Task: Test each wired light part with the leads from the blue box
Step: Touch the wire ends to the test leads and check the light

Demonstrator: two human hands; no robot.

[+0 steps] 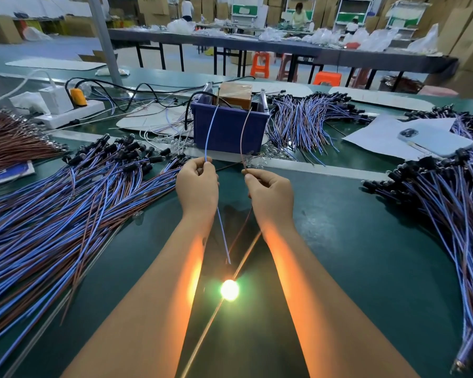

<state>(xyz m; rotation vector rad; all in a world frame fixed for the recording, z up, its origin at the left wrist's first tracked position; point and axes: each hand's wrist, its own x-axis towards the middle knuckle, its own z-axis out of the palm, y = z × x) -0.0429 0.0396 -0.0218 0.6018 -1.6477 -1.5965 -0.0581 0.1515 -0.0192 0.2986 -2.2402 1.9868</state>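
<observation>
at the far left a bundle of brown wires (14, 148) is spread on the green desk (366, 241), with a white power strip (74, 110) behind it carrying a white adapter and a yellow plug. a large pile of blue and brown wired parts (66, 214) with black sockets is fanned across the left of the desk, reaching almost to the left hand.

the left hand (197, 184) is curled, its fingertips pinched on a blue lead (210, 129) that is run up into the blue box (230, 126). a blue wire (223, 236) is seen passing down from under this hand toward a lit bulb (229, 289), which lies on the desk between the forearms and glows brightly, the inner sides of both arms being coloured orange by it.

the blue box stands at the desk's centre, just beyond the hands, with a brown block (235, 95) set inside it. the right hand (269, 195) is curled too, pinched on a brown lead (245, 132) that is also run into the box; a brown wire (241, 230) is faintly seen going down to the bulb. the hands are held slightly apart.

to the right of the box a second heap of wired parts (306, 124) is laid, then white paper (380, 137) with a phone (434, 140) on it, and a third pile (453, 214) along the right edge.
</observation>
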